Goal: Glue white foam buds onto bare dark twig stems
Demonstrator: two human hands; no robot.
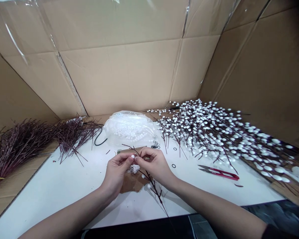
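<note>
Over the middle of the white table, both of my hands meet fingertip to fingertip. My left hand [117,171] pinches a small white berry bead [133,156] between thumb and forefinger. My right hand [156,166] is closed on a dark brown artificial twig [153,186], whose stem slants down toward the table's front edge. A few white berries sit on its lower side shoots. Below the fingers lies a piece of brown cardboard [132,182], with a small heap of white beads [134,169] on it. My fingers partly hide where bead and twig meet.
Behind my hands rests a clear plastic bag [128,127] of white beads. Bare brown twig bundles [22,146] lie left; a pile of white-berried branches [209,129] fills the right. Red thread snips [219,172] and black rings [173,166] lie on the table [72,186]. Cardboard walls [127,73] surround it.
</note>
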